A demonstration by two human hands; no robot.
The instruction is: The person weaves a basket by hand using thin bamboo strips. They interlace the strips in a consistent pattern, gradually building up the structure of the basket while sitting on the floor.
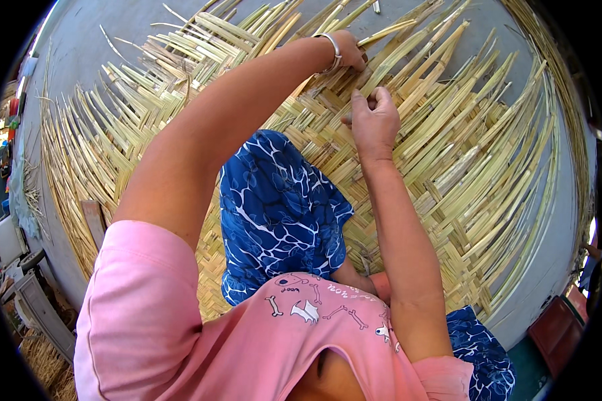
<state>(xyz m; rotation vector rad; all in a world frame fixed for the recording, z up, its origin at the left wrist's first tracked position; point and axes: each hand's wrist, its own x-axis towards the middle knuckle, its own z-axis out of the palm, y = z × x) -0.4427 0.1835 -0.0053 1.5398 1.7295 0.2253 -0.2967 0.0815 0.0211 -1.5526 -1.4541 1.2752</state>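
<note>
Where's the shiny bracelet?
In the head view, the silver bracelet is near the top, slightly right of centre, around the wrist of the left hand, above the woven mat.

there are two grips [349, 53] [376, 127], one woven mat [441, 157], one pink shirt [241, 347], one silver bangle [336, 51].

Far mat strips [224, 28] (some) past top edge
</note>
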